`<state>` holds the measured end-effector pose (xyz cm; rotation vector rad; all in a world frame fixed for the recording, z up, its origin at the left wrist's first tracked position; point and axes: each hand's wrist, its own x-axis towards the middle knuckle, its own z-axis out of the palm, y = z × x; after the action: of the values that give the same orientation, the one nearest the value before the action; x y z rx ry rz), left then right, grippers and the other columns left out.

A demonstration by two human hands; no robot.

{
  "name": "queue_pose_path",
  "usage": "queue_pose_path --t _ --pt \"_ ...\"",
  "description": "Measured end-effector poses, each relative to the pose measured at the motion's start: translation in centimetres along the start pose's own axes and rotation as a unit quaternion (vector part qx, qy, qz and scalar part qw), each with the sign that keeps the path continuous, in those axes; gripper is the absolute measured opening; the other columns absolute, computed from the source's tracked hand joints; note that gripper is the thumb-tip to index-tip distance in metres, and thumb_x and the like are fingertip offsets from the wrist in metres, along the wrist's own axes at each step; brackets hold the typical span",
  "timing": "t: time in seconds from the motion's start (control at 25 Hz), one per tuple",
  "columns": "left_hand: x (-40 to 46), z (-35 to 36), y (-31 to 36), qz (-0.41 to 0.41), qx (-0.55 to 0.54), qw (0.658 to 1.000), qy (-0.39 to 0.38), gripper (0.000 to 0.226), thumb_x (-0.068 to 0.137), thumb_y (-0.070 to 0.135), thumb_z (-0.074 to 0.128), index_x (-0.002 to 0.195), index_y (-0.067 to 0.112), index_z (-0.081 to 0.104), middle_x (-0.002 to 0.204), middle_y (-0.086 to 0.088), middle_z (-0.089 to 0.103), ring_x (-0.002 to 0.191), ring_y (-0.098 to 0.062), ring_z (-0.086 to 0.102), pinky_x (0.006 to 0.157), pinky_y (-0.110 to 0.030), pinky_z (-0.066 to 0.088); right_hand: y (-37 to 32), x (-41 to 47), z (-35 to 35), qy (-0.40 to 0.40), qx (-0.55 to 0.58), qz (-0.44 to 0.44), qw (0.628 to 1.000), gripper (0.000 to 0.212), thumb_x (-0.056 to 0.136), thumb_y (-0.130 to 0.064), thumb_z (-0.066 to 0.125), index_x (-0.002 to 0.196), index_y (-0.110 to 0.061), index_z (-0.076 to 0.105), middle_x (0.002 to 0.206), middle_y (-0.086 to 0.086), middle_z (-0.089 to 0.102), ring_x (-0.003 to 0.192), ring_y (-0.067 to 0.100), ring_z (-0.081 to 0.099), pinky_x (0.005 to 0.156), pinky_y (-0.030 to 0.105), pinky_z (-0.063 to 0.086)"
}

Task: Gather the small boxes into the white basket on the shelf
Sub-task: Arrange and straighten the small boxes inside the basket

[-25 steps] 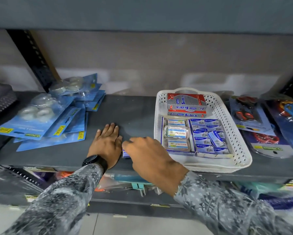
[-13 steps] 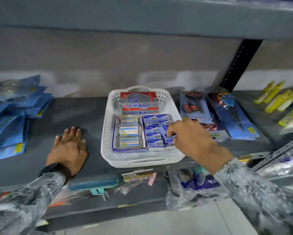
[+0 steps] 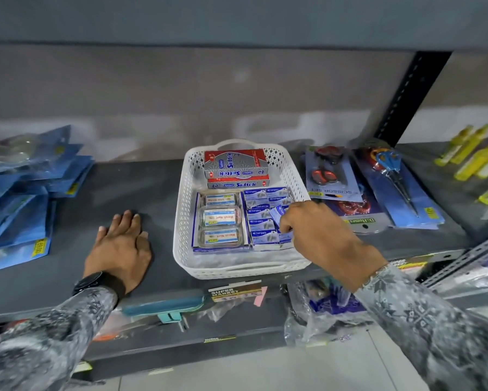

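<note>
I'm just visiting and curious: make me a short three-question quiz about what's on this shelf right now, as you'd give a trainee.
1. True or false: the left hand rests flat on the shelf, outside the white basket.
2. Which lies at the back of the basket: A) yellow bottles, B) red and silver Softek boxes, C) scissors?
3. Fill in: the right hand pinches a small ____ box over the basket's right side.

Key: 1 true; 2 B; 3 blue.
</note>
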<state>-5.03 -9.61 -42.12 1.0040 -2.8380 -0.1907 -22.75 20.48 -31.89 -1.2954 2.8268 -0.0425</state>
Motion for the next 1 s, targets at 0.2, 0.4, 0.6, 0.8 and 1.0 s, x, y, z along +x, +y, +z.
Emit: queue_pose_path --t 0.2,0.4,0.6,0.8,1.0 --pt "-0.1 -0.1 -0.1 0.000 -0.003 1.000 0.000 0.055 0.100 0.030 0.027 0.151 0.010 0.029 0.162 -0.010 0.022 0.150 -0.027 0.017 0.122 -0.044 0.012 0.1 -0.1 0.2 0.005 -0.001 -0.001 1.000 0.037 0.080 0.007 0.057 0.100 -0.018 0.074 0.104 0.009 0.073 0.093 0.034 0.069 0.081 0.046 0.059" --pt "-0.2 -0.2 0.1 0.002 -0.008 1.000 0.007 0.055 0.100 0.030 0.028 0.150 0.009 0.030 0.162 -0.010 0.023 0.150 -0.027 0.017 0.122 -0.044 0.012 -0.1 -0.4 -0.3 0.006 -0.011 0.012 1.000 0.041 0.082 0.007 0.054 0.105 -0.019 0.076 0.107 0.011 0.073 0.094 0.035 0.068 0.080 0.042 0.059" --pt "-0.2 -0.1 0.0 0.001 -0.007 1.000 0.008 0.055 0.099 0.031 0.027 0.150 0.010 0.030 0.162 -0.009 0.023 0.150 -0.026 0.017 0.123 -0.044 0.013 0.0 -0.6 -0.3 0.004 -0.011 -0.006 1.000 0.035 0.083 0.004 0.057 0.103 -0.019 0.075 0.105 0.009 0.073 0.093 0.034 0.068 0.083 0.045 0.059" --pt "-0.1 -0.1 -0.1 0.002 -0.007 1.000 0.007 0.056 0.099 0.031 0.027 0.151 0.011 0.029 0.162 -0.008 0.022 0.151 -0.026 0.016 0.123 -0.043 0.012 -0.2 -0.3 -0.7 -0.005 -0.017 0.004 1.000 0.039 0.083 0.009 0.054 0.104 -0.015 0.075 0.107 0.012 0.070 0.096 0.035 0.067 0.083 0.044 0.059" --pt "-0.2 -0.1 -0.2 0.002 -0.004 1.000 0.006 0.056 0.099 0.031 0.026 0.151 0.011 0.029 0.162 -0.008 0.023 0.150 -0.026 0.017 0.123 -0.044 0.012 -0.5 -0.2 -0.6 0.005 -0.031 0.002 1.000 0.035 0.081 0.007 0.056 0.099 -0.016 0.076 0.106 0.007 0.071 0.093 0.032 0.069 0.080 0.043 0.060"
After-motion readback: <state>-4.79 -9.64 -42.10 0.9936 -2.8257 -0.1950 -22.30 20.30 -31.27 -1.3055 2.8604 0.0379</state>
